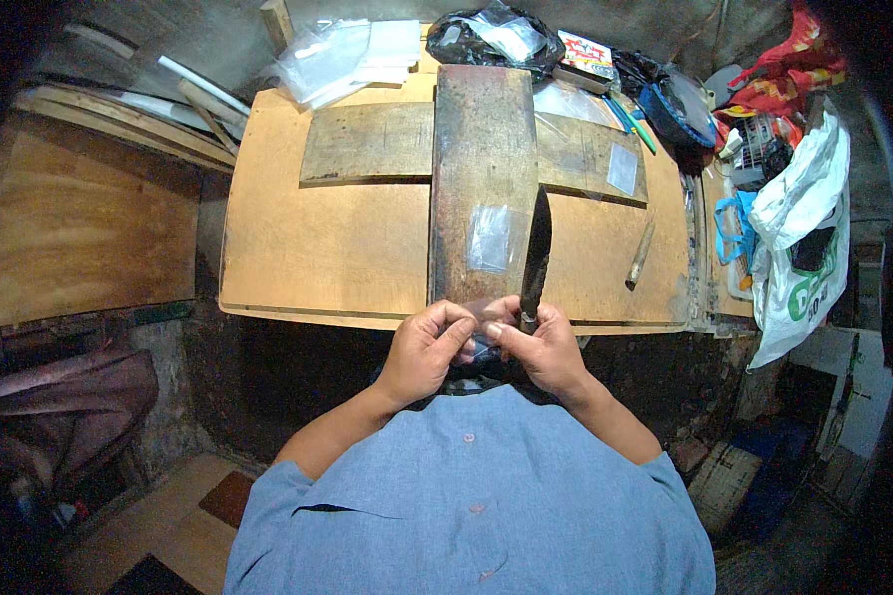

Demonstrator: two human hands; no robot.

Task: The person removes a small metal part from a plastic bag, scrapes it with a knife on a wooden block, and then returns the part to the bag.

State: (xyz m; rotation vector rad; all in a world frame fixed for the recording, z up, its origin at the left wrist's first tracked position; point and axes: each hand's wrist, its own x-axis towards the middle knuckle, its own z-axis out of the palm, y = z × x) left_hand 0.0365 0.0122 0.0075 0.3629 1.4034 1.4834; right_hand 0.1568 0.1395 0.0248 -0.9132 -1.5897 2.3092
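Observation:
At the near edge of the table my left hand (pixel 429 347) and my right hand (pixel 540 347) are close together. Between their fingertips they pinch a small piece of thin clear plastic (pixel 483 313). My right hand also grips a knife (pixel 537 243), its dark, broad blade pointing away from me; the fingers hide most of its handle. Just beyond the hands, a small stack of clear plastic pieces (pixel 489 238) lies on a long, worn wooden board (pixel 481 139), which runs lengthwise away from me.
Under that board lies a crosswise plank (pixel 367 144), with another clear plastic piece (pixel 622 169) on its right part. A short wooden stick (pixel 640 256) rests on the tabletop (pixel 327 248). Plastic sheets (pixel 352 55) and a black bag (pixel 456 40) sit behind; a white bag (pixel 799 238) hangs right.

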